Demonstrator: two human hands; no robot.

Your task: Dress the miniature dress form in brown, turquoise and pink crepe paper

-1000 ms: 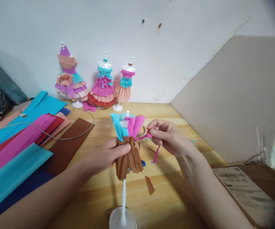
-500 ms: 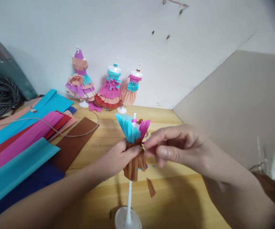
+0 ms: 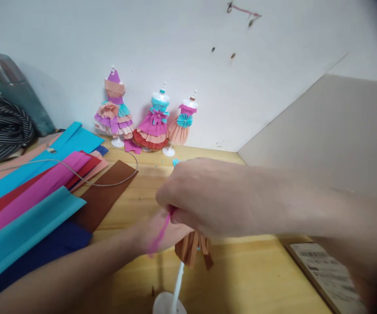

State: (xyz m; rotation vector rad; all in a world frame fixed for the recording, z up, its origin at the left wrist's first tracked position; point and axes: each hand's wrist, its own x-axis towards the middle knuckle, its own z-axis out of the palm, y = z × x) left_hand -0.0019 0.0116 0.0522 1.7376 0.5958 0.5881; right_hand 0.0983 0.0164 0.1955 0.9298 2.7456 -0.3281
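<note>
Your right fingers [image 3: 167, 197] pinch a pink paper strip [image 3: 160, 237], maybe so it won't slip; I can't tell what your left hand [image 3: 174, 234] holds.

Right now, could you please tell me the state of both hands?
Left hand: partly hidden, grip cannot be told.
Right hand: closed, holding a pink strip.

The left forearm [image 3: 86, 261], at 8 o'clock, is bare and slim, narrowing evenly to a bare wrist. The left hand [image 3: 175, 234], near 6 o'clock, is bare and partly hidden. The right hand [image 3: 204, 192], toward 5 o'clock, is bare, with a broad, smooth, rounded back. The bare right forearm [image 3: 289, 200], between 3 and 4 o'clock, looks thick and blurred.
</note>
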